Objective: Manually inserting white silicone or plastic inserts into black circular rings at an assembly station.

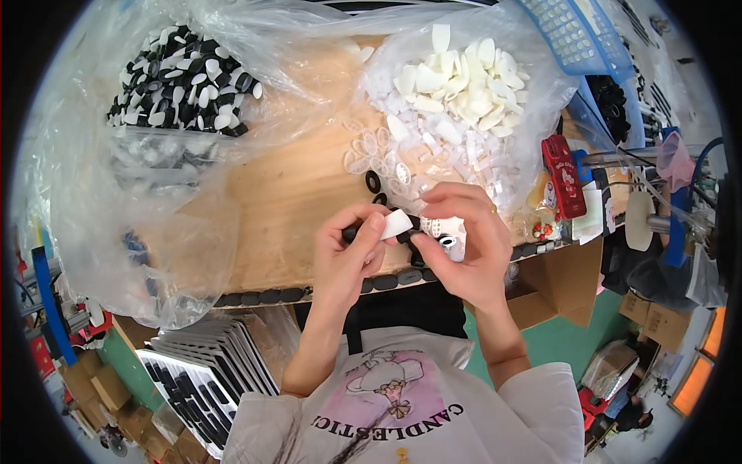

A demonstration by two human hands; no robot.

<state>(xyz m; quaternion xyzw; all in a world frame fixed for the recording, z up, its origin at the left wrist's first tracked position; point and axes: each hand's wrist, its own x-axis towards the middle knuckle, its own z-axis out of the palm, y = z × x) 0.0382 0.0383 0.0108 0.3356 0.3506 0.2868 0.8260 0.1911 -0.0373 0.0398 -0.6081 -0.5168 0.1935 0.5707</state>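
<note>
Red phone case (566,182) on R side, cardbd box (573,286) below, grn floor (608,329), orange pane (691,385) btm R.

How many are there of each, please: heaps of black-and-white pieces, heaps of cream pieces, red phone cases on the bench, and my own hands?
Heap of black-and-white pieces: 1
Heap of cream pieces: 1
Red phone case: 1
Left hand and right hand: 2
Total: 5

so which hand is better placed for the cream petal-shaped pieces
Right hand, probably: the cream petal-shaped pieces lie ahead of it; the left hand pinches a white flat piece.
</note>
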